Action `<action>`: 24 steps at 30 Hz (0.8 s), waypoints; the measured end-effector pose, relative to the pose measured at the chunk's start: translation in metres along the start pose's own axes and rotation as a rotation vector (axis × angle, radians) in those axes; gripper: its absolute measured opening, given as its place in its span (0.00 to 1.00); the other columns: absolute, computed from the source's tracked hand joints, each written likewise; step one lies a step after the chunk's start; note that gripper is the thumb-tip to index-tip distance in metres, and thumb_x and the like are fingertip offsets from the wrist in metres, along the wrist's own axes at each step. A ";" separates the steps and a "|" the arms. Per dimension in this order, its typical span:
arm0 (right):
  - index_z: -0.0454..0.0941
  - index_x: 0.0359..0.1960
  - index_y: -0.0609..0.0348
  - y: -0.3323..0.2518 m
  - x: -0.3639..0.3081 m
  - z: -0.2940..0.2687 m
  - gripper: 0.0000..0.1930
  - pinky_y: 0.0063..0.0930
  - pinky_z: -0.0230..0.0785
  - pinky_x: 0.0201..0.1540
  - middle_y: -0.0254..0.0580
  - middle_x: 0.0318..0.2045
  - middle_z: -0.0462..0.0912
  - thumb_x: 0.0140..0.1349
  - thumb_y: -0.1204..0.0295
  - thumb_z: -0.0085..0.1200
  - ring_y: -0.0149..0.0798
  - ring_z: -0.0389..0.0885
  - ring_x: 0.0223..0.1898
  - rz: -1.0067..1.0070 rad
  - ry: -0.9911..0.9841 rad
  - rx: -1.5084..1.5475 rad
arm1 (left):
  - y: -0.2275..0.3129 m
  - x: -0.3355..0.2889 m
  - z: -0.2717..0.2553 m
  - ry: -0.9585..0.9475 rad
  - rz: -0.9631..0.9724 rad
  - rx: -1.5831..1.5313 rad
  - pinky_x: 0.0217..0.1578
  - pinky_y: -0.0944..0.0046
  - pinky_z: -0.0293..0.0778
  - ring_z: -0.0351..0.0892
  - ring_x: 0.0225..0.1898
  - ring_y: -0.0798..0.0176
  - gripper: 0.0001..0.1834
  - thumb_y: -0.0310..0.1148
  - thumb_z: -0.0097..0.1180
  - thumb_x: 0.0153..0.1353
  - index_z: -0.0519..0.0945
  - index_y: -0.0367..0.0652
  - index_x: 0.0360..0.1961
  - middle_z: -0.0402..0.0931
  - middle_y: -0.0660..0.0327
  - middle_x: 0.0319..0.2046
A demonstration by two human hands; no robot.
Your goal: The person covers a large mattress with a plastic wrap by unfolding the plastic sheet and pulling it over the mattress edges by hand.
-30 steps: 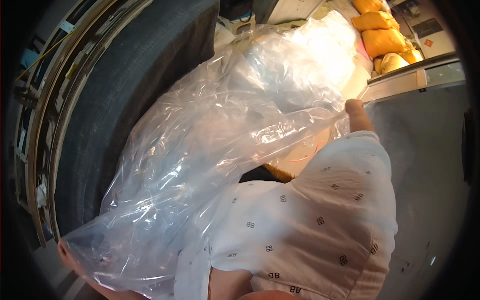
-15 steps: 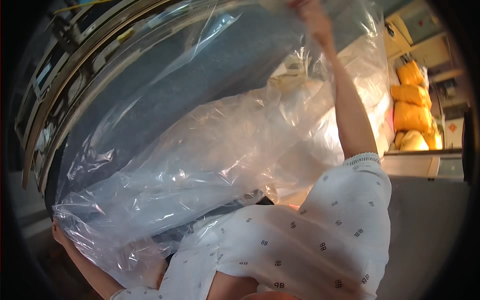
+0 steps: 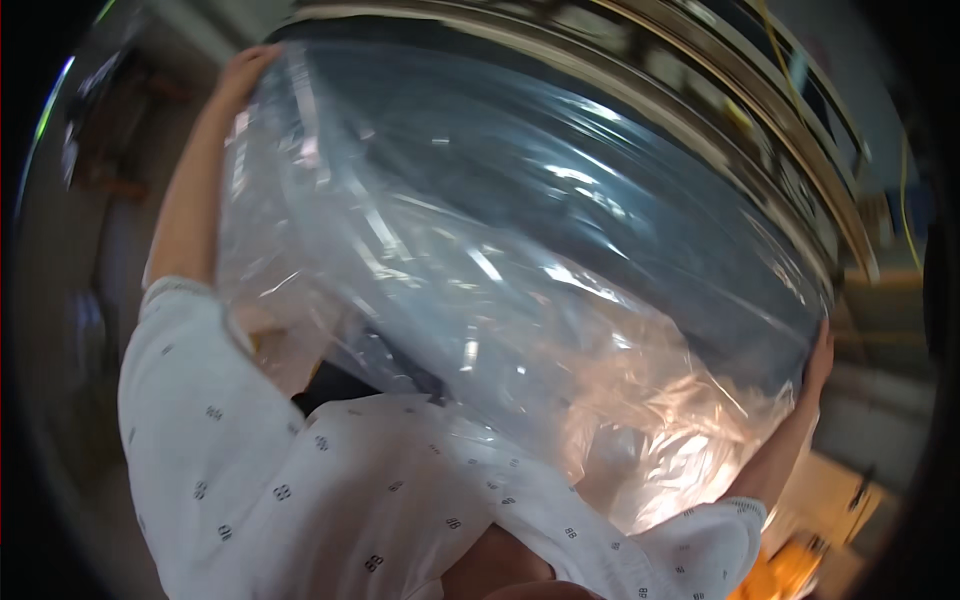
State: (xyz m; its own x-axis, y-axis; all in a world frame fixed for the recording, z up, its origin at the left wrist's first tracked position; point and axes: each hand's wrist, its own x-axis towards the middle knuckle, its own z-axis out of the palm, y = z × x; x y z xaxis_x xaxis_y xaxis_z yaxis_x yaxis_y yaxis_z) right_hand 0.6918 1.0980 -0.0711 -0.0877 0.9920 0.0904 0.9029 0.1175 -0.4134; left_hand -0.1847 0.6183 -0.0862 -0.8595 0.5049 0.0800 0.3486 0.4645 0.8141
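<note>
A large clear plastic sheet, creased and shiny, stretches between my two hands. Beneath or inside it lies a wide, dark blue-grey piece with a smooth face; its material I cannot make out. At the upper left corner my left hand is closed on the plastic edge, arm reaching far out. My right hand grips the plastic at the right end, fingers partly hidden behind the edge. Loose, bunched plastic hangs down towards my white printed shirt.
Beyond the dark piece runs a long curved-looking rail or table edge in brown and metal. Orange packages show at the lower right, beside a pale wooden surface. A yellow cord hangs at the far right.
My view has swung round, so the rail now crosses the top and right. My left hand has gone up to the far left corner; my right hand has come down to the right end.
</note>
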 end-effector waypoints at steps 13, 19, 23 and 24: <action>0.63 0.38 0.56 -0.364 -0.262 0.055 0.16 0.20 0.57 0.29 0.32 0.31 0.63 0.53 0.65 0.55 0.25 0.60 0.27 -0.792 -0.342 0.784 | 0.008 -0.005 0.015 0.505 0.203 0.174 0.31 0.58 0.68 0.76 0.27 0.57 0.17 0.46 0.57 0.49 0.81 0.41 0.28 0.77 0.53 0.23; 0.67 0.37 0.60 -0.272 -0.363 0.114 0.17 0.26 0.64 0.31 0.45 0.32 0.70 0.47 0.72 0.59 0.40 0.71 0.32 -0.852 -0.452 0.040 | 0.024 -0.008 0.038 0.391 0.294 0.079 0.35 0.60 0.68 0.75 0.31 0.58 0.16 0.43 0.51 0.55 0.79 0.42 0.34 0.77 0.54 0.28; 0.74 0.28 0.63 -0.271 -0.337 0.033 0.03 0.26 0.67 0.30 0.40 0.27 0.76 0.55 0.77 0.49 0.35 0.75 0.28 -0.575 -0.690 0.393 | -0.008 0.010 0.017 0.360 0.328 0.091 0.36 0.67 0.68 0.77 0.33 0.66 0.20 0.52 0.56 0.51 0.82 0.46 0.33 0.79 0.62 0.29; 0.74 0.29 0.63 -0.260 -0.331 0.011 0.03 0.25 0.67 0.29 0.36 0.26 0.76 0.56 0.78 0.48 0.32 0.74 0.29 -0.493 -0.540 0.657 | -0.006 0.001 0.013 0.337 0.371 0.093 0.36 0.68 0.68 0.76 0.33 0.66 0.20 0.51 0.56 0.52 0.82 0.45 0.33 0.79 0.62 0.30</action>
State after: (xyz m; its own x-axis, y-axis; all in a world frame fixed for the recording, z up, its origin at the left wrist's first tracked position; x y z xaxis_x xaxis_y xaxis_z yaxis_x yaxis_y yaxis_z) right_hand 0.4815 0.7398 -0.0037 -0.7200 0.6933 0.0291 0.3144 0.3633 -0.8770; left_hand -0.1826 0.6249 -0.0983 -0.7392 0.3924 0.5473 0.6716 0.3692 0.6424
